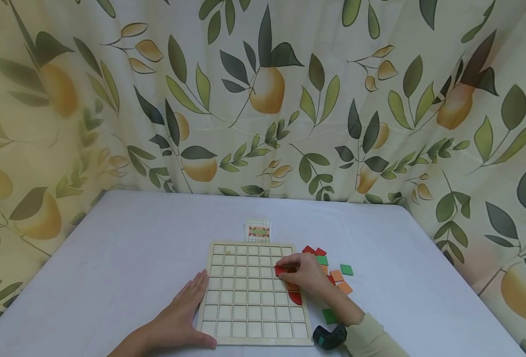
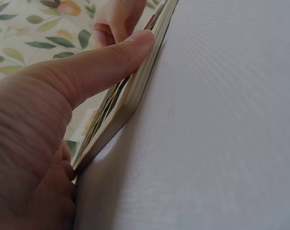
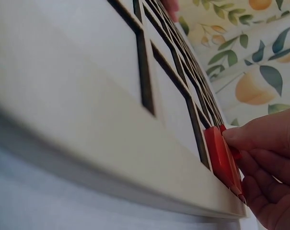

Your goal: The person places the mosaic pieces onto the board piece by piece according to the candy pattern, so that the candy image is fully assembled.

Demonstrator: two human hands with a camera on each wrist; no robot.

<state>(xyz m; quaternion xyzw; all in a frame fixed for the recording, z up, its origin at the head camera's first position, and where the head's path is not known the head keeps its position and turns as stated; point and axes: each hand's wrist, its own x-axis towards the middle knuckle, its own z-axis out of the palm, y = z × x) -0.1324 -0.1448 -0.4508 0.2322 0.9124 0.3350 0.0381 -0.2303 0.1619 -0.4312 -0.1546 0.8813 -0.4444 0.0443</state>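
Thumb and fingertips of my right hand [image 1: 306, 272] pinch a red piece [image 1: 280, 271], gap closed to its thickness; my left hand [image 1: 184, 310] is unclenched, fingers straight along the left edge, thumb on the lower-left corner, of the gridded board [image 1: 263, 341]. White tabletop [image 1: 111, 248] spreads across the lower frame beneath it all. At lower centre the board's grid runs up and down the frame, with a small card [image 1: 258, 231] just above. Loose tiles [image 1: 345, 287] scatter right of centre. In the board's right column sits a red curved piece [image 1: 295, 297], below my right fingertips. Smallest, the pinched piece lies at that hand's left tip, over the right part of the grid, far nearer it than my left; its long axis is hidden, and I cannot tell whether it touches the board.
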